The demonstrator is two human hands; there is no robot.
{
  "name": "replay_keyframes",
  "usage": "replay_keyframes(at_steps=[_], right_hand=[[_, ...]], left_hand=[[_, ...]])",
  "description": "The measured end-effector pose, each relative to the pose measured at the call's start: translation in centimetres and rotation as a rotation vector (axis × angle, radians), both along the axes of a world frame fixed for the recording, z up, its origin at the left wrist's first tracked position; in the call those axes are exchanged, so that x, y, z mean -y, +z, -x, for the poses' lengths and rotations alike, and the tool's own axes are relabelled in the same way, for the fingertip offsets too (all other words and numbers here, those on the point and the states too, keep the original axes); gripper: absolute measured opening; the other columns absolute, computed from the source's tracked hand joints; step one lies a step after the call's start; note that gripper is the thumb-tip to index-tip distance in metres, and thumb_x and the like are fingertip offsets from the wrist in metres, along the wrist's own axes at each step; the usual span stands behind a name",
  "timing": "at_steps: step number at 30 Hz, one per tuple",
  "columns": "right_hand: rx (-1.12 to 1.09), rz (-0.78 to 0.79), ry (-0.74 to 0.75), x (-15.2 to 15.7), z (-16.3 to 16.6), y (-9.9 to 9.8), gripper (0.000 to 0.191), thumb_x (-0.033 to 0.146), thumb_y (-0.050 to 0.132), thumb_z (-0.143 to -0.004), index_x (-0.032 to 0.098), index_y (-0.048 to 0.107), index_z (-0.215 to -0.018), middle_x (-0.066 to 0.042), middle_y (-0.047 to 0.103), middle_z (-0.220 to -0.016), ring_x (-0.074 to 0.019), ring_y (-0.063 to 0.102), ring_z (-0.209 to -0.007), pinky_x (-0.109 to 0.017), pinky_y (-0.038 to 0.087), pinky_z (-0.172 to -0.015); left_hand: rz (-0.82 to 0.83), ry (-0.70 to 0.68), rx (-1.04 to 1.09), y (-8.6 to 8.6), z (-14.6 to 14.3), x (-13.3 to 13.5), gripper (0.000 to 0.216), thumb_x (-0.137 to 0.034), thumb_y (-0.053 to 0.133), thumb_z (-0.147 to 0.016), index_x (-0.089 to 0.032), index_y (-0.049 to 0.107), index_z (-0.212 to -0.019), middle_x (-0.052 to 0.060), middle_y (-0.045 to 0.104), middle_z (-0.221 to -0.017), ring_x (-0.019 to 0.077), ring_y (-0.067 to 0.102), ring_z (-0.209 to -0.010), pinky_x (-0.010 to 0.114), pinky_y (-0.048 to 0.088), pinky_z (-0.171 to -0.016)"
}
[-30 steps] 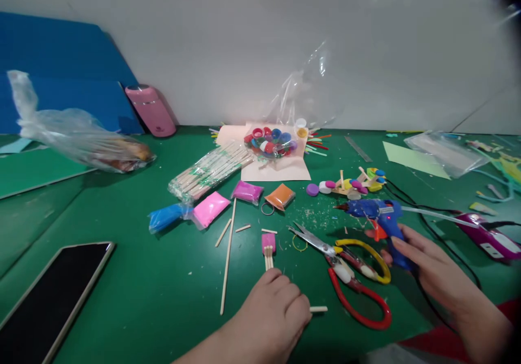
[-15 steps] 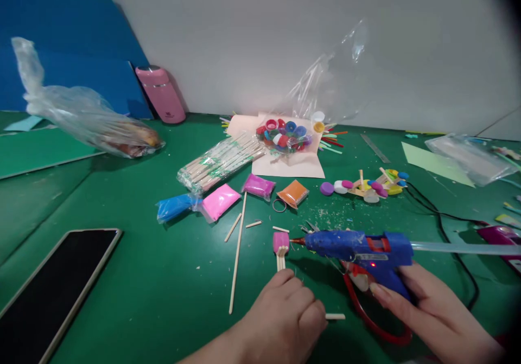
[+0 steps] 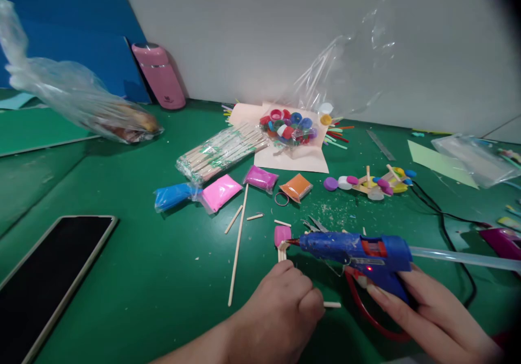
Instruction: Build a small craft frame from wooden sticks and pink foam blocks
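My left hand [image 3: 280, 304] is closed around some short wooden sticks [image 3: 281, 254]. A small pink piece [image 3: 282, 235] sits at their far end; whether it is joined to them I cannot tell. My right hand [image 3: 431, 312] grips a blue glue gun [image 3: 354, 247] with a lit red light and a clear glue stick [image 3: 456, 256] in its back. The nozzle tip touches or nearly touches the stick ends beside the pink piece. Partly hidden under the gun lie red-handled scissors [image 3: 372, 318]. Another wooden stick [image 3: 331, 304] shows right of my left hand.
Loose sticks [image 3: 238, 244], clay packets [image 3: 222, 192], a bag of sticks [image 3: 222, 149] and bottle caps [image 3: 291, 128] lie ahead. A cap-and-stick model [image 3: 376, 184] is at right, near a black cable [image 3: 435, 206]. A phone [image 3: 61, 277] lies left; a pink bottle [image 3: 160, 76] stands behind.
The glue gun's tip has moved slightly down and left, from beside the pink piece onto the stick ends. Both hands keep their hold. The camera view has shifted a little.
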State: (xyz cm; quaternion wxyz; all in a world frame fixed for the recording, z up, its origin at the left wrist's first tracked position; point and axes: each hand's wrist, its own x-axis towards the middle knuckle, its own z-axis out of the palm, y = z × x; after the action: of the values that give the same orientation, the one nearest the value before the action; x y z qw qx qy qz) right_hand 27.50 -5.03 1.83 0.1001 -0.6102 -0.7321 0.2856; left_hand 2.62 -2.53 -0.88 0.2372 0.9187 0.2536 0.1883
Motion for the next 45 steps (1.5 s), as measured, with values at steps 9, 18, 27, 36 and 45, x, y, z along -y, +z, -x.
replay_keyframes(at_steps=[9,18,27,36,45], right_hand=[[-0.009,-0.030,0.030,-0.2,0.9,0.7,0.031,0.033,0.052,-0.080,0.027,0.057,-0.110,-0.002,0.062,-0.111,-0.0232,0.060,-0.097,-0.031,0.052,-0.082],[0.011,-0.043,0.052,-0.6,1.1,1.0,0.029,0.033,0.050,-0.082,0.027,0.055,-0.110,-0.002,0.063,-0.108,-0.0209,0.062,-0.092,-0.029,0.051,-0.081],[0.036,-0.020,0.060,-0.2,-0.4,0.4,0.028,0.032,0.053,-0.080,0.029,0.059,-0.107,0.000,0.065,-0.106,-0.0203,0.064,-0.087,-0.025,0.056,-0.071],[0.031,-0.075,0.104,-0.7,1.2,1.3,0.026,0.032,0.049,-0.082,0.026,0.059,-0.106,-0.002,0.065,-0.105,-0.0206,0.064,-0.087,-0.026,0.054,-0.074],[0.033,-0.044,0.073,-0.3,0.6,1.0,0.028,0.032,0.051,-0.082,0.030,0.056,-0.109,0.000,0.064,-0.108,-0.0200,0.063,-0.090,-0.025,0.054,-0.074]], left_hand=[[0.000,0.003,0.036,0.1,0.1,0.0,0.011,-0.014,0.041,-0.079,-0.017,0.044,-0.070,0.003,0.053,-0.071,0.0136,0.042,-0.061,0.027,0.037,-0.062],[-0.003,0.009,0.044,-0.1,0.1,0.0,0.010,-0.016,0.042,-0.080,-0.017,0.044,-0.070,0.003,0.053,-0.070,0.0137,0.042,-0.061,0.026,0.035,-0.061],[0.006,0.008,0.053,-0.1,0.1,0.0,0.015,-0.015,0.037,-0.081,-0.017,0.043,-0.068,0.003,0.053,-0.070,0.0141,0.043,-0.062,0.027,0.036,-0.063],[-0.015,0.018,0.037,-0.3,-0.1,0.0,0.013,-0.015,0.037,-0.080,-0.017,0.043,-0.068,0.003,0.053,-0.070,0.0140,0.043,-0.061,0.028,0.037,-0.062],[0.000,0.012,-0.001,0.1,0.0,0.4,0.012,-0.014,0.038,-0.080,-0.015,0.045,-0.071,0.004,0.054,-0.073,0.0145,0.044,-0.064,0.029,0.037,-0.064]])
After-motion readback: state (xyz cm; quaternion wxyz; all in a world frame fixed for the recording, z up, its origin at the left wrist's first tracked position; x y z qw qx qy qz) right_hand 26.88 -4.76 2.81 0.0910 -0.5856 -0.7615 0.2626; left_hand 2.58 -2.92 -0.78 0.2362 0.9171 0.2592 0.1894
